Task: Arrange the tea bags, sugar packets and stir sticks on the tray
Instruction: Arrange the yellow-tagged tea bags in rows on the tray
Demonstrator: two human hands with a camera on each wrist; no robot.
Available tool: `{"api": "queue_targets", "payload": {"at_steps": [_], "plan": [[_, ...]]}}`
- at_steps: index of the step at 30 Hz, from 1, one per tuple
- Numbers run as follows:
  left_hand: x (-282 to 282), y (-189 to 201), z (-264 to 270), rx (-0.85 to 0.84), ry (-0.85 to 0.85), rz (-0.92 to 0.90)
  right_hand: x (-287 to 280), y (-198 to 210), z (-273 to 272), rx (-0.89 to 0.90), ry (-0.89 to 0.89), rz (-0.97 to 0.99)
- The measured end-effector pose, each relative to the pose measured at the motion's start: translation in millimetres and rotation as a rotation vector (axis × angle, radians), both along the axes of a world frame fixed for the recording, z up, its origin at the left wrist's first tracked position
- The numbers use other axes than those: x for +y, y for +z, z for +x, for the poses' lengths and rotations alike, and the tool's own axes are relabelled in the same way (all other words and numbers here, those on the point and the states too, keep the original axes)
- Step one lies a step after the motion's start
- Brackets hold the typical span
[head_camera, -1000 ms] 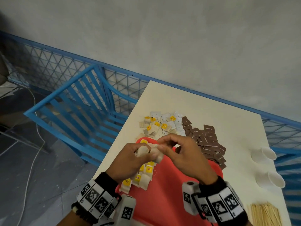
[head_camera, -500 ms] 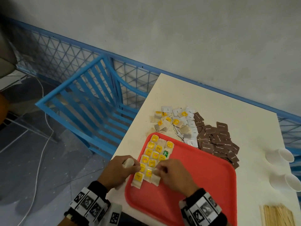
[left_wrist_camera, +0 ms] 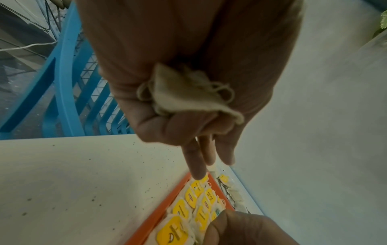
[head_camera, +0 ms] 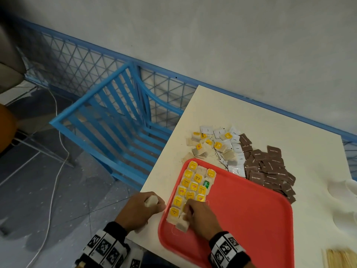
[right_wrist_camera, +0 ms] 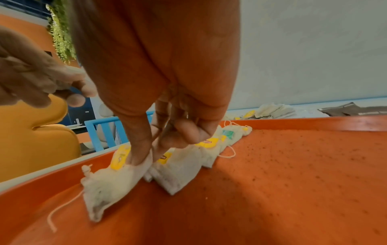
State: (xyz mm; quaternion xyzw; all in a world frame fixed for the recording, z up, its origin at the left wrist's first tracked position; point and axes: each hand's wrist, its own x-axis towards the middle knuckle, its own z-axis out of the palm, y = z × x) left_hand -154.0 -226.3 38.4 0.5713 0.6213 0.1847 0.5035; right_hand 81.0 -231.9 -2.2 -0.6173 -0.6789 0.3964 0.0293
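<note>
A: Tea bags first, where?

B: Rows of tea bags (head_camera: 194, 187) with yellow tags sit along the 9 o'clock edge of the red tray (head_camera: 251, 213), three across, one green tag among them. The near-end bag (head_camera: 182, 225) lies at the bottom of the rows, string trailing onto the tray floor.

A: Right hand?

B: Right hand (head_camera: 201, 217) is down on the tray at the near end of the rows, fingertips (right_wrist_camera: 138, 159) pressing on that near-end bag. Fingers bent downward; wrist view shows them pushing on the paper. I can't tell whether they pinch it.

A: Left hand?

B: Left hand (head_camera: 139, 207) is at 9 o'clock of the tray, over the table edge, fingers curled round a bunched tea bag (left_wrist_camera: 188, 96) in the palm. A couple of fingers point out toward the tray rim.

A: Rest of the supplies?

B: Loose tea bag pile (head_camera: 210, 146) on the white table (head_camera: 260, 120) at 12 o'clock of the tray, just beyond its far rim. White sugar packets (head_camera: 236, 151) mixed in at its right side, brown sugar packets (head_camera: 268, 169) heaped at about 1 o'clock, some touching the tray's far edge. Stir sticks (head_camera: 340, 260) at 4 o'clock, cut off by the frame.

A: Anything else?

B: Two white cups (head_camera: 343, 190) at 3 o'clock, blown out. Blue chair (head_camera: 116, 120) off the table's left side, blue mesh fence (head_camera: 81, 62) along the wall.
</note>
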Motion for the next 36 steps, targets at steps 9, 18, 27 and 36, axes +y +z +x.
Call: {"api": "queue_targets", "payload": {"at_steps": [9,18,27,36], "plan": [[3.0,9.5,8.1,-0.06,-0.005,-0.003,6.3,7.4,-1.2,-0.039,-0.002,0.101],[-8.6,-6.1,22.5,0.032,-0.211,-0.079,-34.5,11.3,-0.1,-0.093,0.29,0.061],[3.9,30.6,48.5,-0.674,0.254,-0.432,-22.9,37.8,17.9,0.094,0.042,0.204],[22.5,53.3,115.9,-1.146,0.566,-0.619,-28.9,130.7,26.1,0.359,-0.07,0.427]]}}
